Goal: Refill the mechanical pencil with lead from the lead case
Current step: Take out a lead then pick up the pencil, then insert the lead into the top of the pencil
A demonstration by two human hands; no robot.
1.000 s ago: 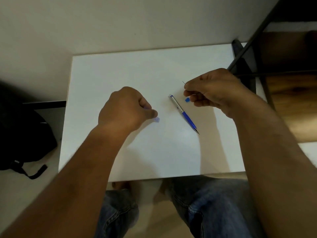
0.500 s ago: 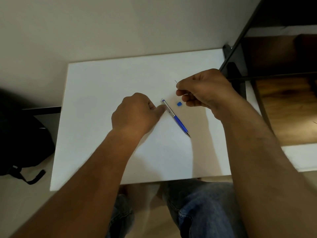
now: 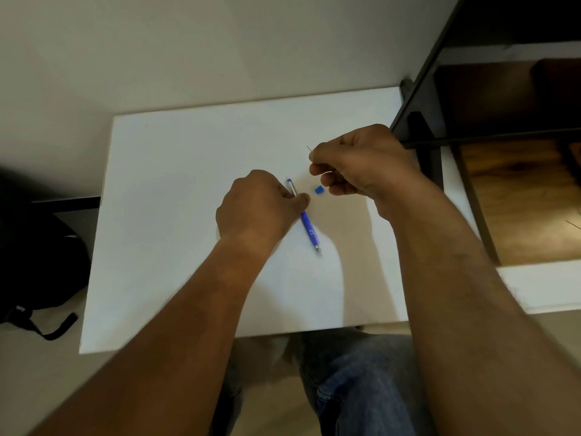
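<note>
A blue and silver mechanical pencil lies on the white table, tip pointing toward me. My left hand rests over its silver upper part, fingertips closed on the barrel. My right hand hovers just right of it and pinches a thin dark lead that sticks out above the thumb. A small blue cap lies on the table between the pencil and my right hand. I see no lead case in view.
A dark metal frame with wooden shelves stands against the table's right side. A black bag sits on the floor at the left. My knees in jeans are under the table's near edge.
My left hand has moved right from an open spot on the table to the pencil and closed on its upper part. My right hand keeps the lead pinched.
</note>
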